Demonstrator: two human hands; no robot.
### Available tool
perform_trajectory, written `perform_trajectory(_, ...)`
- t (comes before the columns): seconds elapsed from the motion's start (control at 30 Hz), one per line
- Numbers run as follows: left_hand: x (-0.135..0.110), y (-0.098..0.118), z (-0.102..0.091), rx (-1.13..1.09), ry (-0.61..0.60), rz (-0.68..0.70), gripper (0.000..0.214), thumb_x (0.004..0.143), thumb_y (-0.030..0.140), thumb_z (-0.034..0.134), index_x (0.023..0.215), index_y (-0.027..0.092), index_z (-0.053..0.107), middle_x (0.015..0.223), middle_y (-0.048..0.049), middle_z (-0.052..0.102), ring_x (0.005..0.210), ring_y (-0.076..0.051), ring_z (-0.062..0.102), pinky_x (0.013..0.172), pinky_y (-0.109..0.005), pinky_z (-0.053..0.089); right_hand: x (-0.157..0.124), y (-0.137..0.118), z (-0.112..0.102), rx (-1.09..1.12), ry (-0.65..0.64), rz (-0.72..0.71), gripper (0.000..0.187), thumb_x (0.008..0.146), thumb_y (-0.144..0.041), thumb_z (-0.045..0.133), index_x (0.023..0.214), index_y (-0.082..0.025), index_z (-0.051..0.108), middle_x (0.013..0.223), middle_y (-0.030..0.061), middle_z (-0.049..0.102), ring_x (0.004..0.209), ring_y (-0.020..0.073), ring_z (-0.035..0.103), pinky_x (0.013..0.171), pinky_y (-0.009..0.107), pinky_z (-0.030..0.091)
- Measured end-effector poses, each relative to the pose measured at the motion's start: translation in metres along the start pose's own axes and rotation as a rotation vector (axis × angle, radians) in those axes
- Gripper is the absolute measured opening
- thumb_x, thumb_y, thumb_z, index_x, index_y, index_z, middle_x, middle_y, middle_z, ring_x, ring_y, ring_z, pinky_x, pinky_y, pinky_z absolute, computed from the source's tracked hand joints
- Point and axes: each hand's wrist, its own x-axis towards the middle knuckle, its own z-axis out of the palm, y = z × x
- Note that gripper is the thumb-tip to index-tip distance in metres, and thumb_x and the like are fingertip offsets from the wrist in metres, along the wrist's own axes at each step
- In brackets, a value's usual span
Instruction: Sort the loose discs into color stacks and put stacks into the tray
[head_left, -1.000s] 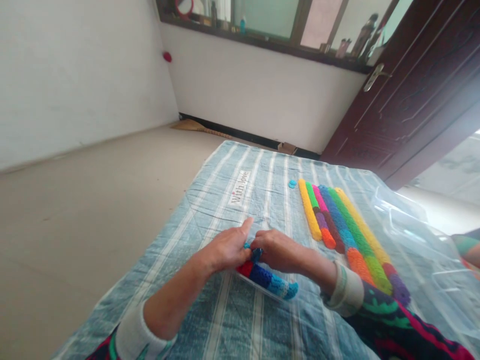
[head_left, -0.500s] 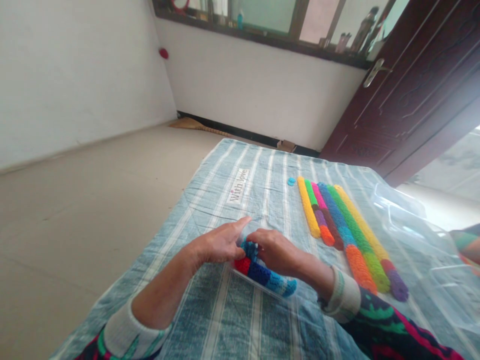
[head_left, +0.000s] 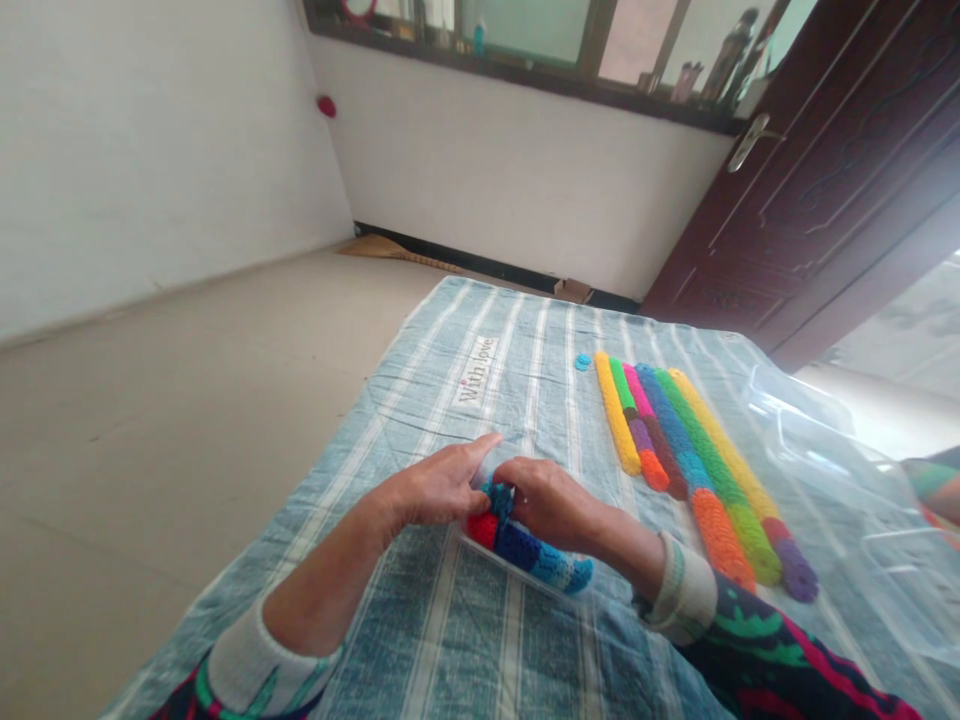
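Note:
A clear plastic box (head_left: 521, 578) sits on the striped cloth in front of me. Crocheted pieces stand in a row inside it: red (head_left: 482, 529), dark blue (head_left: 517, 547) and light blue (head_left: 564, 570). My left hand (head_left: 439, 485) grips the box's left end, one finger stretched along the far side and another fingertip beside a teal-blue crocheted piece (head_left: 500, 497). With fingers bent in a pinch, my right hand (head_left: 551, 503) holds that teal-blue piece over the box. Both hands hide the far part of the box.
Rows of stacked crocheted rounds (head_left: 675, 440) in many colours lie to the right. A small blue crocheted piece (head_left: 583, 362) lies beyond them. Clear plastic containers (head_left: 832, 450) stand at the right edge of the striped cloth (head_left: 375, 470). A brown door (head_left: 795, 190) is behind.
The teal-blue piece has shifted slightly between my fingers, standing a little more upright beside the red one. Both hands stay almost in place.

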Motion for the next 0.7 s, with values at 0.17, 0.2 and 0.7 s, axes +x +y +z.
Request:
perform_trajectory(0.17,0.002,0.0,0.001,0.024,0.013,-0.01,0.087,0.07,0.024,0.057,0.151,0.006,0.032,0.107,-0.0113,0.073,0.105,-0.029,0.065,0.089,-0.036,0.05,0.002,0.001,-0.001,0.004,-0.001,0.037,0.033,0.075,-0.003,0.055,0.104,-0.019,0.058,0.082,0.0004,0.064,0.075,0.0153,0.058,0.065,0.024,0.038)
perform_trajectory(0.2,0.002,0.0,0.001,0.028,0.017,-0.01,0.087,0.069,0.023,0.057,0.151,0.006,0.032,0.111,-0.0122,0.072,0.106,-0.029,0.065,0.09,-0.036,0.05,0.003,0.0,-0.002,0.004,-0.01,0.035,0.031,0.075,-0.002,0.055,0.102,-0.019,0.058,0.082,0.0004,0.064,0.074,0.0152,0.058,0.065,0.024,0.038)
perform_trajectory(0.7,0.006,0.002,0.01,0.042,0.031,-0.08,0.095,0.07,0.038,0.067,0.151,0.006,0.03,0.113,-0.017,0.072,0.107,-0.034,0.067,0.087,-0.039,0.051,0.007,-0.006,-0.011,0.015,-0.083,0.033,0.031,0.076,-0.004,0.056,0.103,-0.019,0.062,0.09,0.0025,0.07,0.082,0.0174,0.064,0.069,0.025,0.041)
